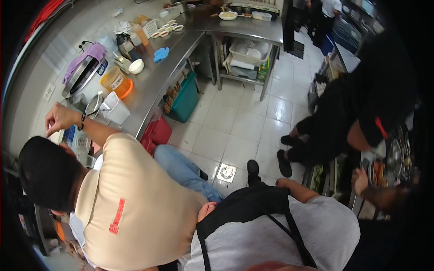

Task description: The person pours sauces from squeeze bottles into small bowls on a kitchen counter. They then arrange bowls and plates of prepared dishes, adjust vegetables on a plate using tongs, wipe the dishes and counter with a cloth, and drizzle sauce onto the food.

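Note:
My left hand (206, 210) is low at the left side of my black apron (246, 205), close to the back of a co-worker's beige shirt (144, 203). Its fingers look curled in, and the apron hides part of it; anything inside is out of sight. On the other side, my right hand (283, 182) is at the apron's right edge, with the forearm bent in front of my grey shirt. Its fingers are hidden, so I cannot tell whether they are open or closed.
A co-worker in beige stands close on my left, one hand (61, 119) raised by the steel counter (156, 83). Another in black (361, 95) leans at the right-hand station, where another hand (360, 180) shows. Teal (186, 101) and red bins (158, 131) stand under the counter.

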### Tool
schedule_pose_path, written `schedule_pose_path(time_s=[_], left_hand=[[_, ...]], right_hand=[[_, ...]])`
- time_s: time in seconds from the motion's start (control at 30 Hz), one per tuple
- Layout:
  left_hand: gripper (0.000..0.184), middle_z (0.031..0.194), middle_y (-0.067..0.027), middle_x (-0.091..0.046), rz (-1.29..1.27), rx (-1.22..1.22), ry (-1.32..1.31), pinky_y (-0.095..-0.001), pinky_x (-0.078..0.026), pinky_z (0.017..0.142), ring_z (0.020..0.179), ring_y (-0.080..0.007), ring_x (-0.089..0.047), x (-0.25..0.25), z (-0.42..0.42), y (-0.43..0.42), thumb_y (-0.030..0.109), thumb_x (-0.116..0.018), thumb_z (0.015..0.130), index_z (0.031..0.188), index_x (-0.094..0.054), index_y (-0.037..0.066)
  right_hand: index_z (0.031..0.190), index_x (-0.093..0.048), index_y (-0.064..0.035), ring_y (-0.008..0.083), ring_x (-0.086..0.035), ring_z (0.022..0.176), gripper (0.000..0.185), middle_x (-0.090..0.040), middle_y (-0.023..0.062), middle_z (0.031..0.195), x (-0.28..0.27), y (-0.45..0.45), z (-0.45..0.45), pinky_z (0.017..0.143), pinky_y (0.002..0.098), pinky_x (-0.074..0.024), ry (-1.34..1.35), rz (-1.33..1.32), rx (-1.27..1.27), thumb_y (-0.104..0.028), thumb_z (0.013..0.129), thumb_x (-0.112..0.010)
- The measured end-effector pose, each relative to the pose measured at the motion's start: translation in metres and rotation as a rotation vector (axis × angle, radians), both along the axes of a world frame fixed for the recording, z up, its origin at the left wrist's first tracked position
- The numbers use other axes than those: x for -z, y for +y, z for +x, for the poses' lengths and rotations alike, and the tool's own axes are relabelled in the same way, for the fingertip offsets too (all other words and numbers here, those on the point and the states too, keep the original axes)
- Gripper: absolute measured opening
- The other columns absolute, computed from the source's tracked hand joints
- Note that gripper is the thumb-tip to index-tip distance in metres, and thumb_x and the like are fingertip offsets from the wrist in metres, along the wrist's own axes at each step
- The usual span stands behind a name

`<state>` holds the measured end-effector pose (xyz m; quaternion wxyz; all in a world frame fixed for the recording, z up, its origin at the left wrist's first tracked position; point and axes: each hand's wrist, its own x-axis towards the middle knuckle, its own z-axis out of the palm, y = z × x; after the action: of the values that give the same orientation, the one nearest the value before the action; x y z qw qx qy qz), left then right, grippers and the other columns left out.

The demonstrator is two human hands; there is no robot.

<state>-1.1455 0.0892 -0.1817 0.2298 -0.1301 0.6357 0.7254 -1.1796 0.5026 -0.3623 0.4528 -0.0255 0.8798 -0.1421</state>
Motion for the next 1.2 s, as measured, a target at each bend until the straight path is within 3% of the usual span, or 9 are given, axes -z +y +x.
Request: schedule_pose_path(time_s=[0.1,0.17,0.3,0.43,0.7,0.97,1.07,1.17,1.2], left_hand=[[0.027,0.078,0.0005,-0.053,0.032,0.025,0.1,-0.0187,-0.039,0.062,0.069,-0.0054,-0.048,0.029,-0.047,0.034,0.024,-0.047,0.087,0.103,-0.051,0.002],[0.027,0.079,0.0001,-0.053,-0.012,0.1,0.077,-0.0187,-0.039,0.062,0.07,-0.0055,-0.047,0.01,-0.094,0.067,0.023,-0.048,0.087,0.104,-0.05,0.002],[0.029,0.081,-0.0017,-0.053,-0.145,0.244,0.136,-0.0199,-0.039,0.063,0.072,-0.0066,-0.047,-0.016,-0.189,0.117,0.02,-0.049,0.085,0.107,-0.048,0.001],[0.037,0.077,-0.0075,-0.056,-0.491,0.273,0.24,-0.027,-0.043,0.064,0.07,-0.0155,-0.054,-0.045,-0.247,0.148,0.024,-0.053,0.081,0.11,-0.047,0.002],[0.052,0.08,-0.0122,-0.057,-0.563,0.538,0.12,-0.0307,-0.045,0.065,0.073,-0.0223,-0.057,0.028,-0.318,0.128,0.041,-0.055,0.078,0.112,-0.046,0.004],[0.051,0.098,-0.0209,-0.056,-0.71,0.648,0.284,-0.0372,-0.045,0.074,0.086,-0.0313,-0.057,0.001,-0.504,0.116,0.039,-0.053,0.079,0.115,-0.043,0.004],[0.051,0.098,-0.0222,-0.054,-0.86,0.609,0.408,-0.038,-0.043,0.078,0.089,-0.0337,-0.054,-0.047,-0.591,0.109,0.036,-0.056,0.076,0.114,-0.044,0.004],[0.052,0.101,-0.0221,-0.051,-0.955,0.421,0.567,-0.0389,-0.041,0.082,0.094,-0.0348,-0.05,-0.069,-0.669,0.09,0.032,-0.059,0.074,0.114,-0.044,0.003],[0.052,0.102,-0.0216,-0.05,-1.038,0.357,0.634,-0.0392,-0.04,0.083,0.096,-0.0349,-0.049,-0.066,-0.694,0.082,0.031,-0.06,0.073,0.114,-0.044,0.003]], right_hand=[[0.089,-0.062,-0.0049,0.0319,-0.056,0.088,0.033,-0.06,0.0158,0.092,-0.021,0.014,-0.094,0.078,0.0386,-0.0432,0.1,0.005,0.078,-0.029,0.069,-0.053],[0.095,-0.059,-0.0078,0.0285,-0.058,0.083,0.036,-0.061,0.0149,0.086,-0.035,0.029,-0.153,0.073,0.036,-0.045,0.236,-0.065,0.191,-0.03,0.067,-0.059],[0.097,-0.057,-0.0058,0.0305,-0.056,0.089,0.036,-0.06,0.0159,0.091,-0.082,0.062,-0.248,0.078,0.0365,-0.0437,0.313,-0.214,0.285,-0.028,0.069,-0.057],[0.095,-0.057,-0.005,0.0303,-0.057,0.084,0.034,-0.061,0.0161,0.088,-0.075,0.11,-0.294,0.075,0.0368,-0.045,0.345,-0.107,0.371,-0.027,0.069,-0.057],[0.088,-0.061,-0.0031,0.0325,-0.057,0.085,0.032,-0.06,0.0166,0.089,-0.027,0.124,-0.323,0.076,0.039,-0.0443,0.061,-0.064,0.1,-0.028,0.07,-0.053],[0.088,-0.062,-0.0009,0.0338,-0.055,0.088,0.033,-0.059,0.0186,0.091,-0.044,0.105,-0.457,0.079,0.0402,-0.0423,0.106,-0.049,0.114,-0.027,0.071,-0.05],[0.094,-0.06,-0.0024,0.0339,-0.054,0.088,0.033,-0.058,0.0196,0.091,-0.059,0.11,-0.524,0.079,0.0406,-0.042,0.207,-0.064,0.321,-0.026,0.072,-0.052],[0.101,-0.055,-0.0046,0.0338,-0.052,0.09,0.035,-0.055,0.0184,0.097,-0.066,0.109,-0.613,0.079,0.041,-0.0413,0.656,-0.094,0.593,-0.023,0.072,-0.056],[0.105,-0.052,-0.0046,0.0337,-0.051,0.09,0.038,-0.054,0.0184,0.095,-0.096,0.1,-0.643,0.081,0.0405,-0.0401,0.887,-0.08,0.63,-0.021,0.072,-0.057]])
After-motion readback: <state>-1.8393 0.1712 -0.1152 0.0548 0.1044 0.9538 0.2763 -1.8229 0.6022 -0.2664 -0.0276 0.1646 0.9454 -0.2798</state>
